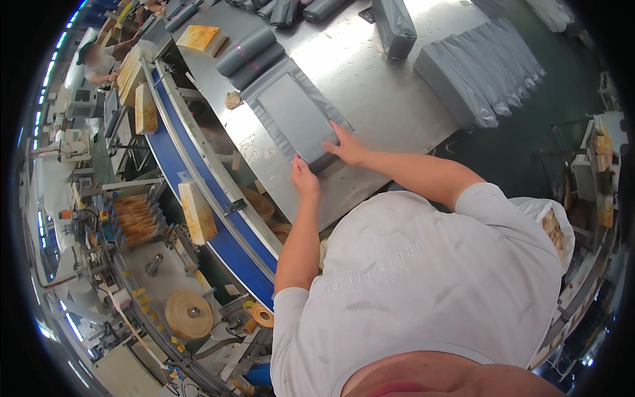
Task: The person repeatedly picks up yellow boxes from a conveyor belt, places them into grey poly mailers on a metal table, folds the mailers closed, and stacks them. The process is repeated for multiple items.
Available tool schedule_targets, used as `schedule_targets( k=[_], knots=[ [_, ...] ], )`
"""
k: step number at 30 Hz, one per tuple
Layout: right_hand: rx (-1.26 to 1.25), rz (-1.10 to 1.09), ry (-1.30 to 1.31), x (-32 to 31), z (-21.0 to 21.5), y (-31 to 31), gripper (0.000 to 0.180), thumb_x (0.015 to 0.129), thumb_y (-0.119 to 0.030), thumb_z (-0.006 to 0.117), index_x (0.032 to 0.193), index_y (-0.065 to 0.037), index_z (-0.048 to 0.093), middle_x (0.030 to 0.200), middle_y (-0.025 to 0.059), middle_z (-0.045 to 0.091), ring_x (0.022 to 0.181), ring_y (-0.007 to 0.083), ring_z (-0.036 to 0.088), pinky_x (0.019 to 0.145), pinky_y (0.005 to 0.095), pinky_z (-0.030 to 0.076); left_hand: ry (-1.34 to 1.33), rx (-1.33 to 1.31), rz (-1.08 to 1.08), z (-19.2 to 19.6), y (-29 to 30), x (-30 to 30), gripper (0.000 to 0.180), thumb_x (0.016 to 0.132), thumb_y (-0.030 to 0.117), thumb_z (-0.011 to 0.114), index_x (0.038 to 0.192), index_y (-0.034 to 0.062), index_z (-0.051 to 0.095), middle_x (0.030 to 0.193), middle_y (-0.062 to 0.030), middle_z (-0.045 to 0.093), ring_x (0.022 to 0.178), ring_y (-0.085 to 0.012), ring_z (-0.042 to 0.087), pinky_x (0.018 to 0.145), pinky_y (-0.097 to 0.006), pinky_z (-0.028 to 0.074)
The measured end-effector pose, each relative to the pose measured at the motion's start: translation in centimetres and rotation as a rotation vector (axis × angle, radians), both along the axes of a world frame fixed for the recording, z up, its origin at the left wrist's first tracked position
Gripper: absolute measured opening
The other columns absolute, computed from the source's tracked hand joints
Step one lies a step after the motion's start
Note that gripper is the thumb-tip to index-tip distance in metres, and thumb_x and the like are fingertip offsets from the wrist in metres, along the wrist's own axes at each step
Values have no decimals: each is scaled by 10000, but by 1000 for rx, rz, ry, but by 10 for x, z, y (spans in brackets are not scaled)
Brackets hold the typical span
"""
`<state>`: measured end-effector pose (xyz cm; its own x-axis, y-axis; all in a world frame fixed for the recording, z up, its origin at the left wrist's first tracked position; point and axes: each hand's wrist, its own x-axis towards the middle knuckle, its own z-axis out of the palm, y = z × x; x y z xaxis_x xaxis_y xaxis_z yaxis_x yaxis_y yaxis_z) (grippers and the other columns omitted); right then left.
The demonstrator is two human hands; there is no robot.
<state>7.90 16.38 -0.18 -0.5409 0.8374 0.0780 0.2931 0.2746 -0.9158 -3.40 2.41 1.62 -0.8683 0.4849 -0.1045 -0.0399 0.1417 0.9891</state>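
A grey plastic bag (292, 108) lies on the metal table in front of me, with a flat rectangular block shape showing inside it. My left hand (304, 177) is closed at the bag's near left corner, its fingertips pinching the edge. My right hand (346, 146) grips the near right side of the bag, thumb on top and fingers along the edge; part of this grip is hidden. Just beyond the bag, rolls of grey bags (246, 54) lie side by side and touch its far end.
Grey wrapped packages (481, 69) stand in a row at the right, and another upright grey package (395, 30) stands at the back. A blue conveyor belt (173, 159) runs along the left, carrying yellow-and-white blocks (197, 213). Beyond it is machinery with a tape reel (189, 313). A co-worker (102, 65) stands far left.
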Motion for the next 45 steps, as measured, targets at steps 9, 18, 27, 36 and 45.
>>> schedule_targets(
  k=[9, 18, 27, 36, 45],
  knots=[
    [-1238, -192, 482, 140, 62, 68, 582, 949, -331, 715, 1491, -170, 575, 1437, 54, 598, 1297, 260, 573, 1028, 577, 497, 492, 102, -943, 84, -8, 62, 447, 998, 172, 697, 1433, 88, 637, 1517, -136, 583, 1378, -294, 557, 1164, -388, 407],
    [713, -431, -876, 277, 94, 61, 499, 832, -169, 739, 1325, -116, 677, 1497, 121, 536, 1465, 322, 404, 1141, 647, 332, 109, -221, -956, 31, -77, 49, 247, 984, 151, 724, 1192, 19, 734, 1152, -118, 741, 1026, -215, 711, 892, -350, 568],
    [190, -269, -747, 158, 63, 88, 599, 891, -244, 709, 1441, -76, 539, 1408, 195, 635, 1311, 408, 595, 1104, 492, 476, 71, -263, -750, 11, -131, 29, 303, 985, 218, 701, 1203, 7, 720, 1152, -172, 743, 1056, -295, 723, 915, -390, 563],
    [680, 23, -945, 133, -42, 12, 642, 995, -331, 634, 1549, -67, 449, 1598, 334, 365, 1459, 515, 363, 1215, 583, 317, 401, -510, 390, -48, -375, -18, 207, 874, 39, 701, 1080, 31, 722, 1069, -175, 698, 1031, -379, 652, 933, -459, 524],
    [590, 173, -1000, 139, -26, 32, 674, 963, -362, 691, 1535, -68, 488, 1574, 293, 431, 1442, 485, 407, 1205, 544, 338, -311, -1585, 379, -64, -619, 69, 903, 821, 276, 763, 1613, 186, 337, 1682, -100, 322, 1546, -351, 282, 1165, -591, 374]
  ],
)
